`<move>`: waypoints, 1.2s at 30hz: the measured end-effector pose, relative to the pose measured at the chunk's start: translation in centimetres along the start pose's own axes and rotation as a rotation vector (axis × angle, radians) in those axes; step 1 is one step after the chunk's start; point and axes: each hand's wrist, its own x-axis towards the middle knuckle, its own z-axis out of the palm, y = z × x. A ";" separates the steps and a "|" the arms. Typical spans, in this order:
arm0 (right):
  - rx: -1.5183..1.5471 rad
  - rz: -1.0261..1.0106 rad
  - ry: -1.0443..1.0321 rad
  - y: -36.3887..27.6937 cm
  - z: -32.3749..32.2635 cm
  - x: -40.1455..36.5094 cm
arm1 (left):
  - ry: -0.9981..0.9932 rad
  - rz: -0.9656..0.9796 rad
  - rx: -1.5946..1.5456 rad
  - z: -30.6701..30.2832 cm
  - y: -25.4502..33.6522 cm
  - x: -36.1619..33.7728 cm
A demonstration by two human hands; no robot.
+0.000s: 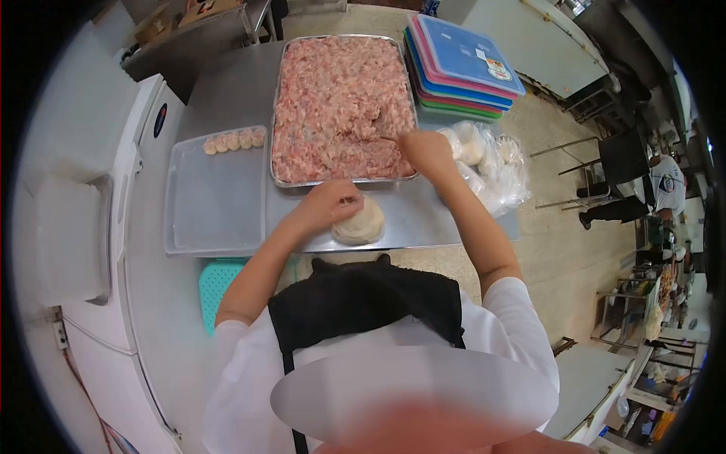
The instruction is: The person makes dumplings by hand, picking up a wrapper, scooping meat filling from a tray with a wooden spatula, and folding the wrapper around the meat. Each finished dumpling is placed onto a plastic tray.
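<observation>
My left hand (330,204) is closed, its fingers curled at the upper left edge of a stack of round, pale dough wrappers (360,224) near the table's front edge. What its fingertips pinch is hidden. My right hand (427,157) is closed around a thin, stick-like tool (387,138), whose far end reaches into the ground meat filling (333,98). That pink filling fills a large metal tray (301,183), with a hollow dug near its right side. To the left, a translucent plastic tray (215,200) holds a row of several filled dumplings (235,141) along its far edge.
Coloured plastic lids (461,57) are stacked at the back right. Plastic bags with round white wrappers (484,159) lie by my right forearm. A white freezer (144,227) borders the left side, with a turquoise perforated basket (219,291) below. Another person (665,185) is far right.
</observation>
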 end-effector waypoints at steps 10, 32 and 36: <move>0.412 0.233 -0.100 -2.9 -0.6 -1.3 | -0.100 0.042 0.132 0.7 0.3 1.2; 1.517 0.203 -0.180 -7.3 -0.7 -4.8 | 0.587 -0.379 -0.789 2.3 2.0 -1.0; 1.402 0.169 -0.215 -7.5 0.5 -4.4 | 0.628 -0.336 -0.584 2.9 2.2 -1.1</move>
